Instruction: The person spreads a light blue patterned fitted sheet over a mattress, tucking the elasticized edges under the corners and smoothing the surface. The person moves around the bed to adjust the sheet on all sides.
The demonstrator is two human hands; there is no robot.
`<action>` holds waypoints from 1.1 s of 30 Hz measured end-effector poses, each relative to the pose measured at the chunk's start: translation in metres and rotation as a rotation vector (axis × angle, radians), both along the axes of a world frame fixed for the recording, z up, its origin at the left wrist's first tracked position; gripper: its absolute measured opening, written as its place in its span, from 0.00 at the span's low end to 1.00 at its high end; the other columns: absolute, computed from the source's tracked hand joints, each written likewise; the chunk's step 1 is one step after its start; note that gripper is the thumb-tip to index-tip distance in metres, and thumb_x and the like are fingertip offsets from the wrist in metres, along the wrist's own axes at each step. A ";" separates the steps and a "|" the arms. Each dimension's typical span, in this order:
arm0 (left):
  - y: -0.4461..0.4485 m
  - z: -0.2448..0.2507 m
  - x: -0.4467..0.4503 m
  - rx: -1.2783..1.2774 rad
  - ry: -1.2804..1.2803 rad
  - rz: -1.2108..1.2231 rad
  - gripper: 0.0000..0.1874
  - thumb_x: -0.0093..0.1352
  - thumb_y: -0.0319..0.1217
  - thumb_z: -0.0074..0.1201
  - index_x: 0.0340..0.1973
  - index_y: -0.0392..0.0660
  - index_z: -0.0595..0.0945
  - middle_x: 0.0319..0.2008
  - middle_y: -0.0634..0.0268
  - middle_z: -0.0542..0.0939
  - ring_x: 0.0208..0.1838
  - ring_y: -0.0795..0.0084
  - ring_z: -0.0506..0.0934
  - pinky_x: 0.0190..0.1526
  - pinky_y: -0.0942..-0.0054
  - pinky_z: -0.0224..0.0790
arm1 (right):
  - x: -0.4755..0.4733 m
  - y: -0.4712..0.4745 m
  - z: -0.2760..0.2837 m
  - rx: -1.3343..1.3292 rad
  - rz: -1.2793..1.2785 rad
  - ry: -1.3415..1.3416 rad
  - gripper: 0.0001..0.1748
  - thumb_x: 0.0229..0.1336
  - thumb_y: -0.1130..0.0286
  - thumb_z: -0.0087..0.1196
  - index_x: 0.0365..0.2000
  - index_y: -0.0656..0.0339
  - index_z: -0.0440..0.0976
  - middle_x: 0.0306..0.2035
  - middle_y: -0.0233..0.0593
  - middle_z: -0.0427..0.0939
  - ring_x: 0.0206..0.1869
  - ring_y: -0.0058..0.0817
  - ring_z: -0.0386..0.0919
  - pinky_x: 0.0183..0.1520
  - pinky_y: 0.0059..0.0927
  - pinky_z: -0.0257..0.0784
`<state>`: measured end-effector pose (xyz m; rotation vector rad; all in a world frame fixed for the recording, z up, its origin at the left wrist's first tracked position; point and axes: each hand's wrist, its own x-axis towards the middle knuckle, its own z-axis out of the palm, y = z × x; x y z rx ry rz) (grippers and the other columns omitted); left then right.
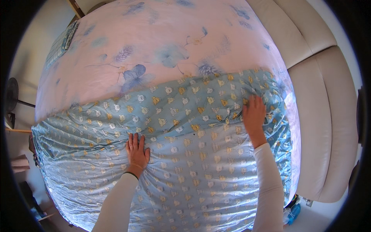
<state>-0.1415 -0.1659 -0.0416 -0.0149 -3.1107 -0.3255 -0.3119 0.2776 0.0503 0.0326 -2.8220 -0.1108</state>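
A blue-green sheet (pixel 179 101) printed with small white and yellow bears lies in a band across the bed, its upper part folded over. Below the band, a paler face of bear-print cloth (pixel 185 179) is wrinkled toward the front. My left hand (pixel 137 152) rests palm down on the cloth just below the fold's lower edge, fingers a little apart. Farther right, my right hand (pixel 255 116), slightly blurred, lies on the folded band with its fingers stretched forward. Beside it the sheet's gathered edge (pixel 233 118) bunches up. Neither hand visibly pinches the fabric.
Pink floral bedding (pixel 174 37) covers the far part of the bed. A folded checked cloth (pixel 61 43) lies at its far left edge. A beige padded headboard (pixel 318 116) borders the right side. A blue plastic bag (pixel 294 214) sits on the floor at lower right.
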 end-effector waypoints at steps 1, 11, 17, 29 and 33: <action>-0.002 0.002 -0.001 0.003 -0.001 0.008 0.30 0.65 0.42 0.48 0.62 0.46 0.68 0.68 0.50 0.57 0.73 0.46 0.48 0.69 0.44 0.37 | -0.004 -0.032 0.016 -0.174 0.120 -0.028 0.26 0.51 0.64 0.58 0.51 0.61 0.69 0.57 0.50 0.67 0.61 0.47 0.64 0.60 0.50 0.60; -0.003 -0.004 -0.001 0.029 0.042 -0.016 0.31 0.64 0.43 0.48 0.62 0.47 0.68 0.67 0.51 0.58 0.73 0.46 0.49 0.68 0.44 0.38 | -0.064 0.033 -0.037 -0.143 -0.311 -0.031 0.21 0.54 0.60 0.52 0.45 0.62 0.72 0.51 0.47 0.72 0.57 0.44 0.67 0.57 0.53 0.63; -0.004 0.000 0.000 0.038 0.011 -0.008 0.31 0.64 0.43 0.48 0.62 0.48 0.68 0.68 0.52 0.58 0.72 0.46 0.49 0.68 0.43 0.38 | -0.081 -0.046 -0.010 -0.317 0.189 0.090 0.18 0.55 0.61 0.52 0.43 0.62 0.71 0.51 0.46 0.71 0.54 0.47 0.69 0.55 0.48 0.66; 0.003 -0.003 -0.005 0.079 -0.016 0.004 0.32 0.63 0.44 0.50 0.63 0.49 0.68 0.69 0.54 0.57 0.73 0.48 0.47 0.69 0.45 0.37 | -0.112 0.006 -0.031 0.086 -0.403 -0.019 0.25 0.64 0.51 0.42 0.51 0.58 0.70 0.58 0.48 0.67 0.59 0.45 0.65 0.60 0.50 0.62; -0.011 0.002 0.001 0.081 -0.015 0.005 0.32 0.61 0.41 0.56 0.61 0.49 0.70 0.65 0.52 0.62 0.71 0.47 0.53 0.66 0.45 0.46 | -0.112 -0.032 -0.061 -0.063 -0.065 0.006 0.29 0.64 0.50 0.42 0.58 0.58 0.66 0.64 0.51 0.62 0.66 0.45 0.59 0.65 0.50 0.57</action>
